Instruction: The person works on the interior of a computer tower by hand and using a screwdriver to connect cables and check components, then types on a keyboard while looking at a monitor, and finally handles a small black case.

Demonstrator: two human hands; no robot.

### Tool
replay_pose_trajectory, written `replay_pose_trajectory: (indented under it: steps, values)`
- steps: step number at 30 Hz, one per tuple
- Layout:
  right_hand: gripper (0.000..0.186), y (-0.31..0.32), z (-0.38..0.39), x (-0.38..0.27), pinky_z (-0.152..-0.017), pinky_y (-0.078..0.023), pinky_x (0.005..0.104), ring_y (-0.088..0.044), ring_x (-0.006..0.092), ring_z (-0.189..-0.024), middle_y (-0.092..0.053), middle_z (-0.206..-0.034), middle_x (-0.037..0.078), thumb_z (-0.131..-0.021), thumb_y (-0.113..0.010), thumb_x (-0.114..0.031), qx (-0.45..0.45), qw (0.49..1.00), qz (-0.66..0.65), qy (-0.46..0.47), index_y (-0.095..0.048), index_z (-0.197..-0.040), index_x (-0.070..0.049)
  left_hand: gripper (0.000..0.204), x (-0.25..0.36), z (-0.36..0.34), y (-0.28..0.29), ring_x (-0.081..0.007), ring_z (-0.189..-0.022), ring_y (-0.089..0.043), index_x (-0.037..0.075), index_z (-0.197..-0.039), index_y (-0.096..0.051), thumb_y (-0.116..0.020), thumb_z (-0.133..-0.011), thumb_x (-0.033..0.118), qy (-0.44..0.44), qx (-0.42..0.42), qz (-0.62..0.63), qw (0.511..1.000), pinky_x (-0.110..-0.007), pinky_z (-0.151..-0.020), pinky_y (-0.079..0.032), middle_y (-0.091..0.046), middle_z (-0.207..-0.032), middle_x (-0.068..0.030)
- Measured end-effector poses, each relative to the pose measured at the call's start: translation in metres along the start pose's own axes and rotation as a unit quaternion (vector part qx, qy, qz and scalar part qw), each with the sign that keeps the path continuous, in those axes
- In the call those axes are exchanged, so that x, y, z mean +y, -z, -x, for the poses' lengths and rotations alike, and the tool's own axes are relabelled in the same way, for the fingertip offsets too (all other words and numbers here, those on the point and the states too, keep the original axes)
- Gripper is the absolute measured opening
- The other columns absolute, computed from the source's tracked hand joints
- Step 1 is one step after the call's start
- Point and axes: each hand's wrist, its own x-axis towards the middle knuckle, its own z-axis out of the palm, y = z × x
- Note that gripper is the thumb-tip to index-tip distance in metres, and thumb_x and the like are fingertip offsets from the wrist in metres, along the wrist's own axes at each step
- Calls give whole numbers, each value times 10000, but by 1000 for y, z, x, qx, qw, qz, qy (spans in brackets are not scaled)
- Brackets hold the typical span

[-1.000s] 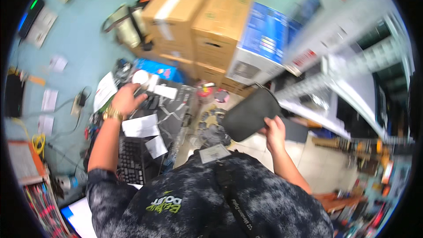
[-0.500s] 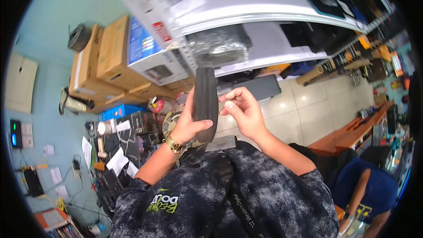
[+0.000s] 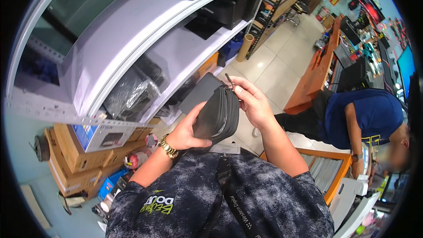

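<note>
I saw the left hand [image 3: 187, 133] wrapped around a black zip case [image 3: 217, 115], fingers closed under it, thumb along its near side. The right hand [image 3: 252, 104] pinched the zipper pull [image 3: 229, 80] at the case's top end, fingertips closed on it. Half a sec earlier the case stood upright betw. both hands, right fingers at its edge; a sec earlier the left hand was down at the cluttered desk. A person in a blue shirt [image 3: 372, 117] was well apart from the right fingers, beside white shelving [image 3: 132, 39].
</note>
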Motion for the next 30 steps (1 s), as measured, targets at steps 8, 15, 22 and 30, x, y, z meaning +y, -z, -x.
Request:
replay_pose_trajectory:
  steps: [8,15,22,30]
  values:
    - [300,-1,-56,-37,-900,-487,237,-632,64,-1064,-722,-1201,-19,-1121,-740,-184,23,998,30,51,-730,-1397,-68,1249,31,-67,70,-219,-1566,-503,34,-1766,-355,-1029,-716,96,-27,-92,-112,989,-386,-1320,-366,-529,-1686,-105]
    - [823,-23,-69,-87,-1238,-418,357,-575,204,-1409,-602,-1562,106,-1002,-831,-121,-36,983,145,105,-437,-1717,-17,1102,51,-114,121,-242,-1592,-479,-61,-1763,-329,-927,-874,192,-8,-85,46,995,-398,-1342,-336,-506,-1717,-148]
    - [839,22,-115,-94,-1140,-512,333,-644,192,-1328,-618,-1557,131,-930,-699,83,-7,991,132,19,-405,-1707,-32,855,61,-164,146,-189,-1317,-613,-48,-1725,-427,-716,-990,280,57,-87,24,994,-355,-1129,-499,-655,-1529,-120]
    - [465,116,-157,-114,-1114,-550,405,-608,245,-1422,-588,-1619,176,-917,-794,32,-47,952,301,23,-593,-1318,-91,844,71,-225,99,-127,-1021,-630,-58,-1703,-454,-708,-1032,386,91,-13,10,996,-320,-933,-523,-702,-1293,-91]
